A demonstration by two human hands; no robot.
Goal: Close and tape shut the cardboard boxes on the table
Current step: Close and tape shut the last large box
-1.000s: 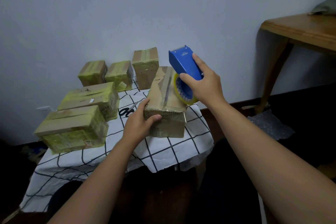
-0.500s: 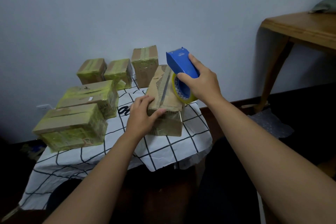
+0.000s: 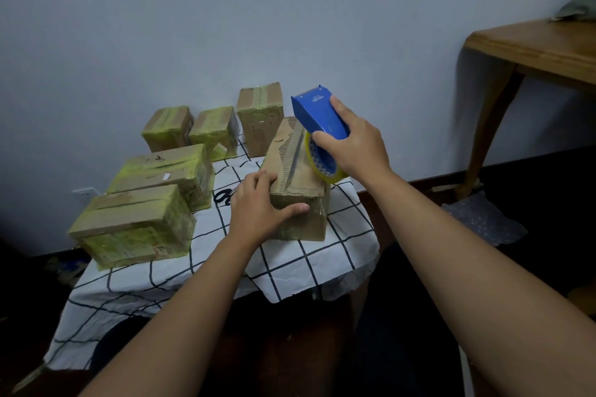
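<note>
While the left hand (image 3: 258, 203) has slid up to clamp the untaped box (image 3: 295, 177) at the table's (image 3: 306, 264) near right, the right hand (image 3: 353, 142), gripping the blue tape dispenser (image 3: 319, 119), has dropped onto its top seam, so taping looks about to start.

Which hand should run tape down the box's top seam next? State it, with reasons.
Right. The right hand already holds the blue tape dispenser at the box top's far end; the left hand steadies its near corner.
</note>
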